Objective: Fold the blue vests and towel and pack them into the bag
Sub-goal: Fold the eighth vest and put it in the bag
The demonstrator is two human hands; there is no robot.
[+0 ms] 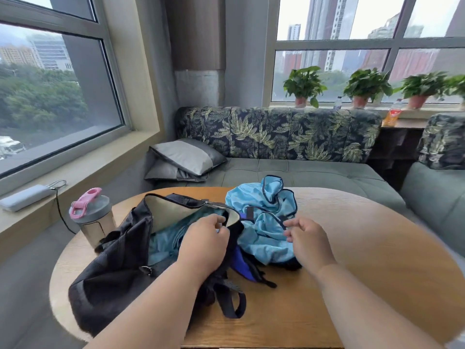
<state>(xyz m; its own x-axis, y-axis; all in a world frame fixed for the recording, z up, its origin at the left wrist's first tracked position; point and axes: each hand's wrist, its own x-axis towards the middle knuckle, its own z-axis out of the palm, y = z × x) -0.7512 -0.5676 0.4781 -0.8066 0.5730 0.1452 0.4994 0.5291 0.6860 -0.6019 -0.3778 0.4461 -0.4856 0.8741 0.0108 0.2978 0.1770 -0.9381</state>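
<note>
A black bag (pixel 118 263) lies open on the round wooden table (pixel 364 248), its pale lining showing. Light blue cloth (pixel 166 241) sits inside it. My left hand (pixel 205 244) hovers over the bag's mouth with fingers loosely curled, and I cannot tell whether they touch the rim. To the right lies a crumpled pile of light blue vests (pixel 261 215) with dark trim, and a darker blue piece (pixel 241 263) pokes out beneath it. My right hand (pixel 305 241) is at the pile's right edge, fingers curled near the fabric, holding nothing I can make out.
A shaker bottle (pixel 91 217) with a pink lid stands at the table's left edge. A power bank (pixel 24 197) with a cable lies on the window sill. Behind the table is a grey sofa (pixel 302 175) with pillows (pixel 183 159).
</note>
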